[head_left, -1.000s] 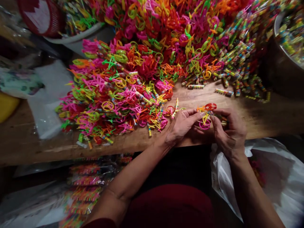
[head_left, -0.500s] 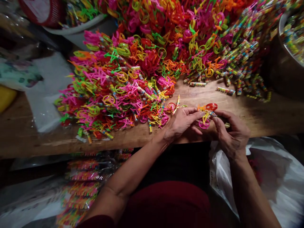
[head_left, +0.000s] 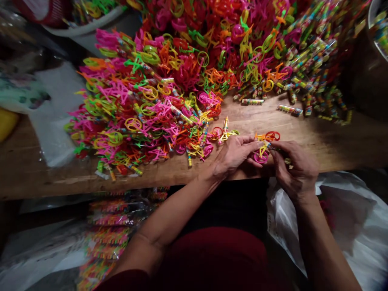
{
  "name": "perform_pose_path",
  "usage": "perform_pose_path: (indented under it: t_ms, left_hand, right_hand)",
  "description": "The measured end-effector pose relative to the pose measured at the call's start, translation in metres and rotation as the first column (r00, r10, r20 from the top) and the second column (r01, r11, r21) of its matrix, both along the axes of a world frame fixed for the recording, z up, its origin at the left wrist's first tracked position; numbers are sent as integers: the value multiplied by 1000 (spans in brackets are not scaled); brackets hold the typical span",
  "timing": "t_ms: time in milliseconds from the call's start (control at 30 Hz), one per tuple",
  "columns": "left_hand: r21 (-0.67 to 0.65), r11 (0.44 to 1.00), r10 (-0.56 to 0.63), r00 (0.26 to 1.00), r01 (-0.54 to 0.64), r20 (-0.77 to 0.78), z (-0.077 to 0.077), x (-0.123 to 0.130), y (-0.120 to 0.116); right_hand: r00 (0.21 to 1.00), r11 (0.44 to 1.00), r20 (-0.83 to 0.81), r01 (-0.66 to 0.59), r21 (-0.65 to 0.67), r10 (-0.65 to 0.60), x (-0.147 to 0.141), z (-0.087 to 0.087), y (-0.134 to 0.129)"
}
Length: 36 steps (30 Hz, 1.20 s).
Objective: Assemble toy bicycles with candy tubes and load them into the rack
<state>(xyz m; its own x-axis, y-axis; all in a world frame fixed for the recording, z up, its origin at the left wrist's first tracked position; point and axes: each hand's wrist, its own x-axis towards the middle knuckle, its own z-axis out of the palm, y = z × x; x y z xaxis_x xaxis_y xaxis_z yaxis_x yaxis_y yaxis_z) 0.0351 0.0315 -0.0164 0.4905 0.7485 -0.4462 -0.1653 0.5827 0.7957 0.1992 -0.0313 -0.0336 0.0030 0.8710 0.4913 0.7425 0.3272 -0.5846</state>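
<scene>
Over the table's front edge, my left hand (head_left: 233, 155) pinches a small plastic toy bicycle (head_left: 263, 149) between thumb and fingers. The toy has a yellow frame, an orange part, a red wheel and a pink wheel. My right hand (head_left: 295, 167) is closed at the toy's right side, its thumb and forefinger on a short candy tube (head_left: 268, 145) set against the frame. The fingers cover most of the tube, so I cannot tell how far it is fitted. Another toy bicycle with an upright candy tube (head_left: 225, 124) lies just beyond my left hand.
A big heap of bright plastic toy parts (head_left: 145, 105) covers the left and back of the wooden table (head_left: 339, 141). Loose candy tubes (head_left: 290, 110) lie at the back right, beside a metal pot (head_left: 360, 76). Packed toys (head_left: 106, 234) and a white plastic bag (head_left: 351, 226) are below the table edge.
The view has shifted slightly. My right thumb and forefinger have shifted a little on the candy tube, while both hands stay at the toy bicycle.
</scene>
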Motion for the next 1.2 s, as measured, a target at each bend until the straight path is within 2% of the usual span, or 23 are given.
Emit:
perform_pose_path:
  t_ms: [167, 467, 567, 600, 667, 700, 767, 833, 867, 900, 967, 1000, 1033, 1100, 1167, 1200]
  left_hand:
    - [-4, 999, 54, 999, -54, 1, -2, 7, -5]
    - [-3, 1000, 25, 1000, -25, -15, 1, 12, -2]
    - [-21, 998, 51, 999, -51, -5, 9, 6, 5]
    - [21, 997, 72, 997, -72, -29, 16, -2, 10]
    - [229, 964, 169, 978, -138, -121, 36, -26, 22]
    - [378, 906, 266, 949, -188, -167, 49, -42, 30]
    - [658, 718, 491, 835, -227, -249, 79, -79, 48]
    - [838, 527, 699, 632, -140, -334, 107, -118, 69]
    - [887, 459, 785, 491, -51, -378, 119, -136, 80]
    - [902, 429, 842, 337, 54, -421, 127, -153, 91]
    - [850, 470, 863, 79, 237, -499, 134, -178, 112]
    - [824, 482, 864, -8, 298, -503, 133, -186, 121]
    - [815, 476, 873, -62, 331, -485, 130, -189, 128]
    - [823, 405, 911, -98, 398, -401, 120, -182, 135]
    - [801, 331, 934, -53, 499, -353, 107, -157, 134]
    - [758, 318, 922, -1, 570, -386, 102, -141, 132]
  right_hand:
    - [1000, 999, 0, -7, -41, 7, 2, -2, -1]
    - [998, 999, -31, -49, -22, 49, 4, -2, 1]
    - [995, 997, -89, -58, -53, 53, -2, 4, 5]
    - [991, 996, -122, -61, -70, 52, -3, 7, 8]
    - [980, 995, -197, -39, -89, 21, -1, 13, 16]
    - [974, 997, -227, -13, -80, -6, 2, 16, 22]
    - [969, 997, -235, 64, -39, -71, 13, 19, 39]
    - [982, 988, -111, 157, 3, -156, 23, 16, 59]
    - [971, 971, 7, 238, -5, -238, 27, 12, 69]
    - [936, 945, 144, 327, -27, -320, 29, 7, 78]
    - [813, 872, 415, 482, -87, -408, 28, -2, 92]
    - [750, 836, 516, 537, -111, -413, 27, -7, 96]
    - [702, 812, 587, 571, -125, -403, 25, -10, 99]
    - [655, 796, 646, 593, -119, -391, 22, -15, 103]
    - [651, 802, 651, 587, -107, -390, 23, -17, 105]
    - [661, 807, 645, 580, -112, -385, 25, -16, 105]
